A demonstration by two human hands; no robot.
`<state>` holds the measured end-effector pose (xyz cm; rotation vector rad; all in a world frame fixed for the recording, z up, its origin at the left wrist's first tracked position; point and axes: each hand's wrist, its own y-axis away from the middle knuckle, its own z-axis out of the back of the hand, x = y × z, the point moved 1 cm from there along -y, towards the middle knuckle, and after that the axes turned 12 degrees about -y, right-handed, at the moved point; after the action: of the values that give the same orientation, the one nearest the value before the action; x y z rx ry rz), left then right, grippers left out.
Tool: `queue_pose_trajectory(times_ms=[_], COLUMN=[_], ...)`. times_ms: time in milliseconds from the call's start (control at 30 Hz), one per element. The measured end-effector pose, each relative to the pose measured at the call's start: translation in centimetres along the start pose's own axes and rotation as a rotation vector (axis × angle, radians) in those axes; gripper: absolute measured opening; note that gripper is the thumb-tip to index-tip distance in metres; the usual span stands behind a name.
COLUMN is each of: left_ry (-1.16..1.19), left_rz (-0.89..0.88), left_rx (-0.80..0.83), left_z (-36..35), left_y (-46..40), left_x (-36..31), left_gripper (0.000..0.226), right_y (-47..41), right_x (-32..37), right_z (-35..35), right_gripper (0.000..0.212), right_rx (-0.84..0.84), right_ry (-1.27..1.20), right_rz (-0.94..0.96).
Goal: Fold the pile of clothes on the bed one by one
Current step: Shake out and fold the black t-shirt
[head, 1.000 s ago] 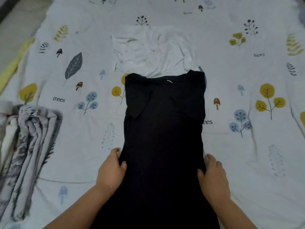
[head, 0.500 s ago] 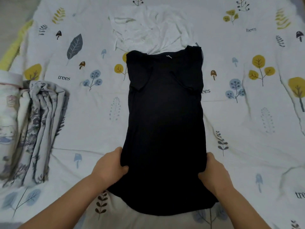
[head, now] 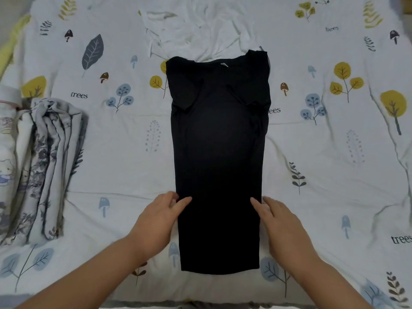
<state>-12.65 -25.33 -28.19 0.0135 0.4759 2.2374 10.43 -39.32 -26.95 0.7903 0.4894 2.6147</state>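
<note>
At left edge of bed [head: 124,166], we see stack of folded printed clothes [head: 44,166]. Toward bed's middle, our left hand [head: 159,219] lies flat, fingers straight, thumb on left edge of black shirt [head: 218,166]. Shirt lies lengthwise, sleeves folded in, hem near bed's near edge, collar toward far edge, overlapping crumpled white garment [head: 200,30]. Our right hand [head: 281,224] mirrors left: fingers apart and straight, touching shirt's right edge, clamping nothing.
</note>
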Motion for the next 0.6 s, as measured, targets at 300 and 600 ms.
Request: queue_pose_trajectory(times_ms=[300,600], left_ry=[-0.379,0.772], left_rz=[-0.492,-0.093], left_rx=[0.164,0.369], left_z=[-2.4,2.1], left_y=[-1.4,-6.3], left_x=[-0.6,0.1], left_gripper=[0.087,0.042], right_y=[-0.8,-5.9], right_x=[-0.7,1.2], right_z=[-3.3,1.2], right_gripper=[0.077,0.063], right_rx=[0.286,0.137], right_ry=[0.203,-0.387], right_rz=[0.366,0.134])
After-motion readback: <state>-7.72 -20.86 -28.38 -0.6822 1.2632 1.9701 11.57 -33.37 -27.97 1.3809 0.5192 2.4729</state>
